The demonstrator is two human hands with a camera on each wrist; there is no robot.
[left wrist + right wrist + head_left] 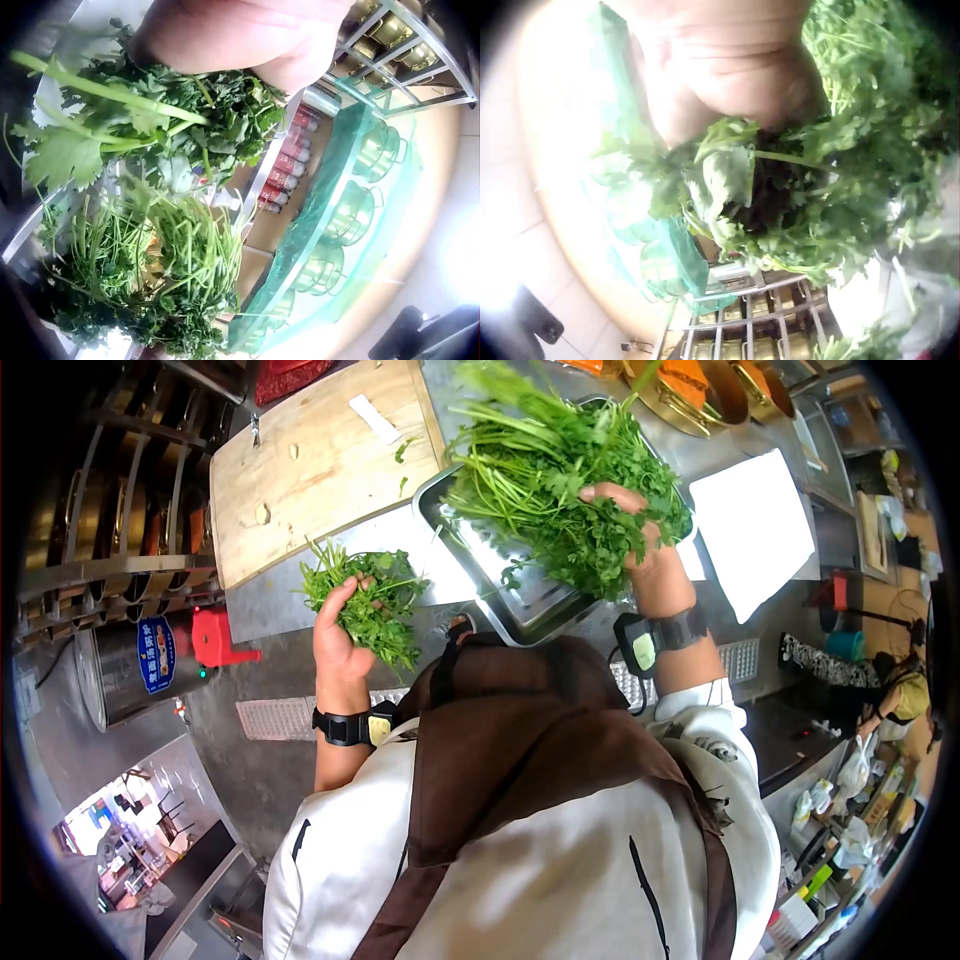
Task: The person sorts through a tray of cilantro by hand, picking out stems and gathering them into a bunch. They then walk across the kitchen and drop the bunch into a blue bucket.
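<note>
My left hand (341,632) holds a small bunch of cilantro (385,622), stems up and to the left, leaves hanging at the lower right. It stands between the cutting board and the metal tray (488,612). A much larger heap of cilantro (560,470) lies across the tray, its stems toward the far left. Fingers of my right hand (650,555) curl into the leafy right side of this heap, partly hidden by leaves. In the left wrist view, the left palm (240,37) is above dark leaves. Leaves (802,202) cover the right fingertips in the right wrist view.
A wooden cutting board (320,490) with a few scraps and a white strip (374,419) lies at the left. White sheet (752,530) is right of the tray. Pots (700,400) with orange contents stand behind. A red stool (212,637) is at the lower left.
</note>
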